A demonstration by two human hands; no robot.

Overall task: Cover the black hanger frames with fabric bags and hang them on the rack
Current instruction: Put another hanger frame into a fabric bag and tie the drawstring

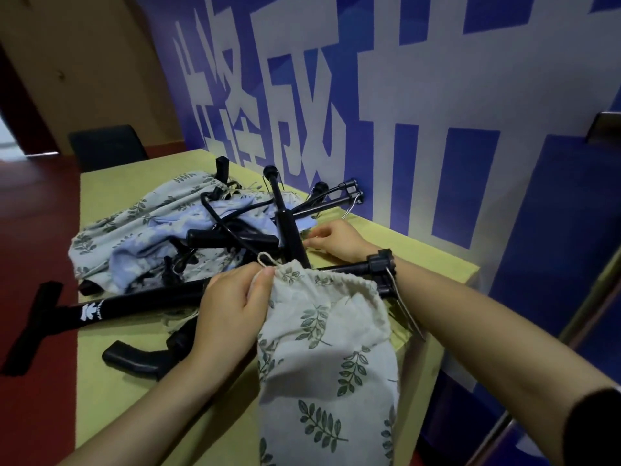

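The yellow-green table (111,391) is carrying everything the job needs, pushed up against the blue-and-white wall banner (420,112). Across its far half a heap of fabric bags (134,220), leaf-printed and pale blue, is lying tangled with black hanger frames (232,238), so both kinds of part are waiting within reach. No rack is showing in this view.

Nearer the person, one leaf-print bag (329,364) is hanging off the table's near edge, its gathered drawstring mouth turned up toward the pile, probably so a frame can be fed in. A black frame (356,268) is lying just behind that mouth, its metal hook (405,306) trailing down beside the bag.

The left hand (232,307) is gripping the bag's rim, thumb and forefinger pinching the gathered edge where the cord loop (267,258) is sticking up; this is holding the opening steady. The right hand (336,240) is reaching past the bag to the base of the pile, its fingers curled together, apparently nipping something small there, though blur is hiding what.
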